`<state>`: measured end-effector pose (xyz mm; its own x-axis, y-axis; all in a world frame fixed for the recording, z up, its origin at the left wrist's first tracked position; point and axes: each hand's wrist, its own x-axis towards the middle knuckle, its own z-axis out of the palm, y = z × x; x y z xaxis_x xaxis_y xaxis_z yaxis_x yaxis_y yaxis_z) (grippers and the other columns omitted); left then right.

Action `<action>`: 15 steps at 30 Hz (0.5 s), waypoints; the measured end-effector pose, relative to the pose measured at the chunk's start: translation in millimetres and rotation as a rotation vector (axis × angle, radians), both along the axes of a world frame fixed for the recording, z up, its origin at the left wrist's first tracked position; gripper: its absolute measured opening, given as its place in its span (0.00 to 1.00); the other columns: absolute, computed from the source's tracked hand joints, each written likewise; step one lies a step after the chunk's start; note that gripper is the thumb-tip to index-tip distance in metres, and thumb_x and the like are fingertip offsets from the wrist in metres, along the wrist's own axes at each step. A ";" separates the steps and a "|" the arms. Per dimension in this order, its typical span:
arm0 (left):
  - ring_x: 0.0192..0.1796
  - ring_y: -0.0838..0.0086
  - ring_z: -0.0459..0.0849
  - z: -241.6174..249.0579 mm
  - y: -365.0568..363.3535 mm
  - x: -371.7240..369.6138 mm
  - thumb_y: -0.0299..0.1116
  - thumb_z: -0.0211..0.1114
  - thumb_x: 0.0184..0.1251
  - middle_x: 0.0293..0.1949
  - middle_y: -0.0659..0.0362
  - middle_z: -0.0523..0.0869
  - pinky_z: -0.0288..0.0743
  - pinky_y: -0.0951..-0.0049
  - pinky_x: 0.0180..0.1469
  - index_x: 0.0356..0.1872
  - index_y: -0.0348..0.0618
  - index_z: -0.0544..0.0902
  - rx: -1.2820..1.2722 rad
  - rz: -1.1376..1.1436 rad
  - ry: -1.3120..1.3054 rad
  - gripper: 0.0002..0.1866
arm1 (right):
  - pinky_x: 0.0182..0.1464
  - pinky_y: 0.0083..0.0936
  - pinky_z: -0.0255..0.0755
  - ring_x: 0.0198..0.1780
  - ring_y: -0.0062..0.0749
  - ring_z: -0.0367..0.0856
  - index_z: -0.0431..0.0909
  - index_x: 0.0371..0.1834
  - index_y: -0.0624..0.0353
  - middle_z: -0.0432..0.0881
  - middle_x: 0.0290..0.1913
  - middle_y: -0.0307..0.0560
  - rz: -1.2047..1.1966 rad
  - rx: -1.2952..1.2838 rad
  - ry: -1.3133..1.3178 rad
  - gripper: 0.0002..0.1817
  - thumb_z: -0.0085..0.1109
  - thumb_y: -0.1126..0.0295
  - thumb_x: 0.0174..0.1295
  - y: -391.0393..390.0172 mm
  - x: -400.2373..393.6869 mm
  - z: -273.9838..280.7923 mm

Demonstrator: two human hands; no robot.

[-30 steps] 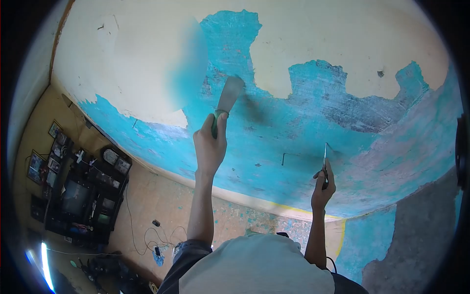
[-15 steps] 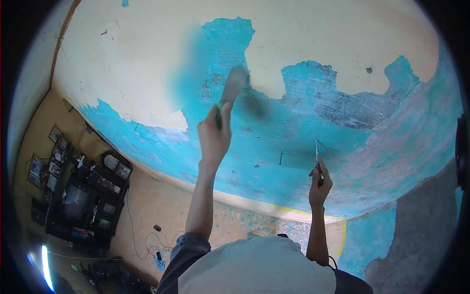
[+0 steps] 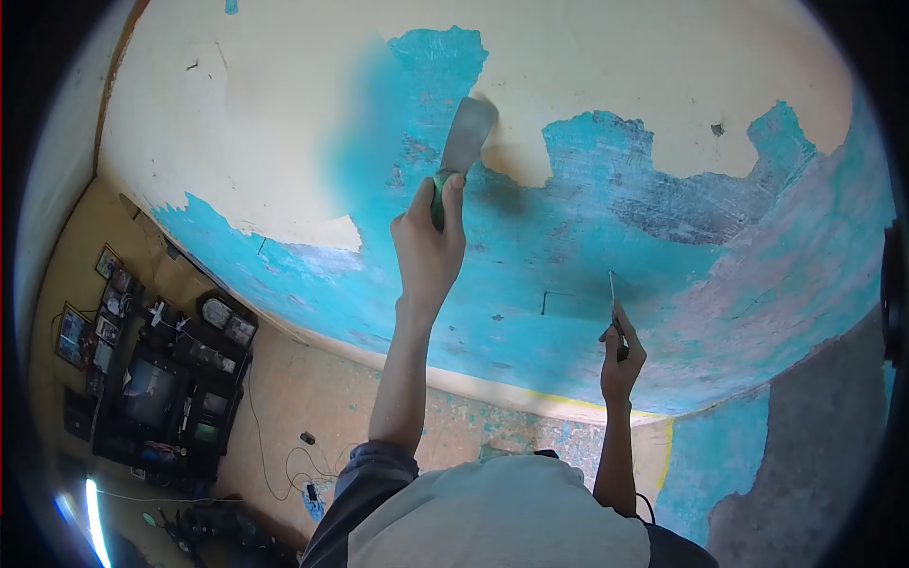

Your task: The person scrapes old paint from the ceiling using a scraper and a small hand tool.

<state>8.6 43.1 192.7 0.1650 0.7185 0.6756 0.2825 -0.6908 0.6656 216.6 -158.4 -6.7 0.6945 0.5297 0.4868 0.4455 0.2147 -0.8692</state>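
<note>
My left hand (image 3: 431, 241) grips the green handle of a scraper (image 3: 467, 135), whose wide metal blade points up at the edge between cream paint (image 3: 284, 104) and bare turquoise wall (image 3: 440, 71). Lower and to the right, my right hand (image 3: 621, 364) holds a thin metal tool (image 3: 613, 289) with a dark handle, its tip near the turquoise surface. Part of that handle is hidden by the fingers.
A bent nail (image 3: 544, 301) juts from the wall between my hands. A black cabinet (image 3: 175, 379) with a television stands at lower left. Cables (image 3: 258, 426) and paint flakes (image 3: 473, 417) lie on the floor. A grey wall patch (image 3: 805, 445) shows at right.
My left hand has moved up and right with the scraper, and its blade is now at the cream paint's edge. My right hand has hardly moved.
</note>
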 end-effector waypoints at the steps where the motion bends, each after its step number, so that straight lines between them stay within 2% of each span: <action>1: 0.24 0.83 0.69 -0.3 0.6 -0.5 0.44 0.57 0.87 0.19 0.62 0.76 0.62 0.73 0.24 0.35 0.34 0.83 -0.032 0.021 0.040 0.23 | 0.30 0.16 0.63 0.33 0.13 0.75 0.80 0.73 0.57 0.84 0.40 0.40 -0.007 0.013 -0.008 0.22 0.58 0.76 0.77 0.7 -0.9 0.2; 2: 0.24 0.83 0.69 -8.5 0.9 -2.9 0.44 0.57 0.87 0.19 0.62 0.76 0.62 0.73 0.24 0.35 0.34 0.83 -0.037 0.021 0.036 0.23 | 0.30 0.16 0.62 0.32 0.12 0.73 0.81 0.72 0.57 0.83 0.37 0.38 -0.013 0.028 -0.019 0.22 0.58 0.76 0.77 0.7 0.4 0.1; 4: 0.24 0.83 0.70 -40.0 4.4 -8.9 0.44 0.58 0.87 0.20 0.61 0.77 0.63 0.73 0.25 0.34 0.34 0.82 -0.030 0.040 -0.035 0.23 | 0.30 0.16 0.60 0.33 0.12 0.73 0.80 0.73 0.58 0.84 0.39 0.38 0.011 0.001 -0.066 0.22 0.58 0.76 0.77 -2.8 4.8 -7.5; 5: 0.18 0.80 0.65 -55.4 6.5 -10.3 0.38 0.61 0.85 0.15 0.54 0.72 0.58 0.69 0.21 0.31 0.34 0.80 -0.018 0.053 -0.119 0.20 | 0.29 0.16 0.59 0.33 0.12 0.72 0.79 0.73 0.58 0.85 0.41 0.38 0.030 -0.023 -0.104 0.22 0.57 0.76 0.78 -2.6 6.5 -9.9; 6: 0.21 0.84 0.65 -61.4 4.1 -13.5 0.38 0.61 0.85 0.15 0.57 0.71 0.57 0.70 0.21 0.31 0.33 0.80 -0.034 0.076 -0.134 0.20 | 0.29 0.16 0.59 0.33 0.12 0.72 0.79 0.73 0.58 0.85 0.41 0.38 0.023 -0.018 -0.102 0.22 0.57 0.76 0.78 -1.7 7.2 -7.9; 8: 0.19 0.82 0.64 -66.5 10.2 -13.7 0.38 0.60 0.85 0.15 0.56 0.70 0.57 0.69 0.21 0.32 0.34 0.80 -0.015 0.085 -0.121 0.20 | 0.30 0.16 0.59 0.30 0.12 0.69 0.81 0.72 0.55 0.84 0.36 0.36 0.104 -0.154 -0.149 0.23 0.59 0.78 0.75 -7.0 3.9 -3.9; 9: 0.19 0.82 0.64 -58.4 8.4 -11.0 0.38 0.60 0.85 0.15 0.56 0.70 0.57 0.69 0.21 0.32 0.34 0.80 -0.025 0.084 -0.117 0.20 | 0.30 0.16 0.59 0.30 0.12 0.69 0.81 0.72 0.55 0.84 0.36 0.36 0.103 -0.165 -0.145 0.23 0.59 0.78 0.75 -7.7 1.3 -2.7; 11: 0.18 0.80 0.64 -23.4 3.2 -0.4 0.38 0.60 0.86 0.15 0.55 0.69 0.57 0.68 0.21 0.33 0.34 0.80 0.077 0.035 -0.120 0.19 | 0.28 0.23 0.57 0.24 0.18 0.60 0.84 0.69 0.49 0.77 0.28 0.37 0.161 -0.180 -0.185 0.24 0.63 0.78 0.71 -1.8 -3.4 2.3; 15: 0.18 0.79 0.62 -4.5 0.3 5.5 0.39 0.60 0.85 0.15 0.56 0.67 0.56 0.67 0.21 0.30 0.35 0.77 0.058 -0.008 -0.084 0.21 | 0.28 0.26 0.57 0.24 0.19 0.61 0.85 0.68 0.50 0.74 0.25 0.38 0.232 -0.208 -0.177 0.23 0.64 0.77 0.70 5.8 -7.6 5.8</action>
<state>14.2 43.4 188.2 0.1116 0.6769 0.7276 0.2223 -0.7306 0.6456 209.0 -152.6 -0.8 0.4583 0.7640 0.4541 0.5535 0.1544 -0.8184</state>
